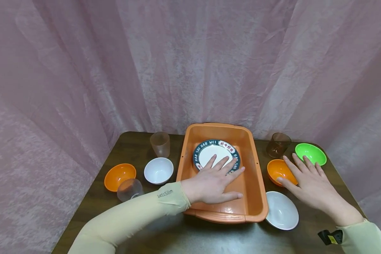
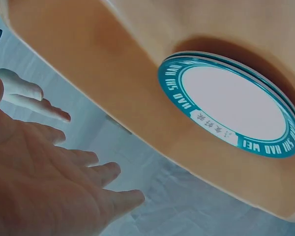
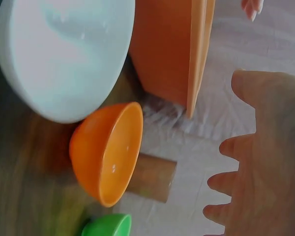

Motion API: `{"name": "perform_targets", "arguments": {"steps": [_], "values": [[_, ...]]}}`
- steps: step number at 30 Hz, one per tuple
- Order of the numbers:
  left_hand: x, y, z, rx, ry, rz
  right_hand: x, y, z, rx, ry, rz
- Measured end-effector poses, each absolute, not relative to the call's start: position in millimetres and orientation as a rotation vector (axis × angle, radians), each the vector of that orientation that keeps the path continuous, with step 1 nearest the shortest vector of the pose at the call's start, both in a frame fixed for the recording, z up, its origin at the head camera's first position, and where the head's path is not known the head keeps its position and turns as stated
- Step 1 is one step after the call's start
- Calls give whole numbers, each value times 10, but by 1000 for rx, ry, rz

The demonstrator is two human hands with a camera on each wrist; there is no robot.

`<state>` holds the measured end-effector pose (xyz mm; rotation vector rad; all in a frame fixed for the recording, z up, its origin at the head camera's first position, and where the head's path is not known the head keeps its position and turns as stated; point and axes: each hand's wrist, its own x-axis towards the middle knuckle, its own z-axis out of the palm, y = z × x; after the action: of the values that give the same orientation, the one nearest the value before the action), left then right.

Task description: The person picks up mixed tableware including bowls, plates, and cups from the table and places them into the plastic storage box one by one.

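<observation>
My left hand [image 1: 212, 183] hovers over an orange plastic basin [image 1: 222, 216], fingers spread, holding nothing. Inside the basin lies a small stack of white plates [image 2: 236, 103] with a teal lettered rim; in the left wrist view the stack is apart from the fingers. Over on the right, my right hand [image 1: 314, 187] is spread out in the air by an orange bowl [image 1: 275, 169], partly covering it in the head view. The right wrist view shows a gap between that hand and the orange bowl [image 3: 108, 152]. Nothing is in its grasp.
Right of the basin are a white bowl [image 1: 282, 211], a green bowl [image 1: 314, 153] and a brown cup [image 1: 277, 145]. On the left stand another orange bowl [image 1: 119, 176], a white bowl [image 1: 158, 171] and two translucent cups [image 1: 160, 144]. A pink curtain [image 1: 209, 63] hangs behind the table.
</observation>
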<state>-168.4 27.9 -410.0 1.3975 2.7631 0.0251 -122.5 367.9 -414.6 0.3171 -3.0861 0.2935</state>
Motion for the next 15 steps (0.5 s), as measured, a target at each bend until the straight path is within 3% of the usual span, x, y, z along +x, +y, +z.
{"name": "perform_targets", "arguments": {"steps": [15], "values": [[-1649, 670, -4147, 1373, 2717, -27, -1395, 4370, -4303, 73, -3093, 571]]}}
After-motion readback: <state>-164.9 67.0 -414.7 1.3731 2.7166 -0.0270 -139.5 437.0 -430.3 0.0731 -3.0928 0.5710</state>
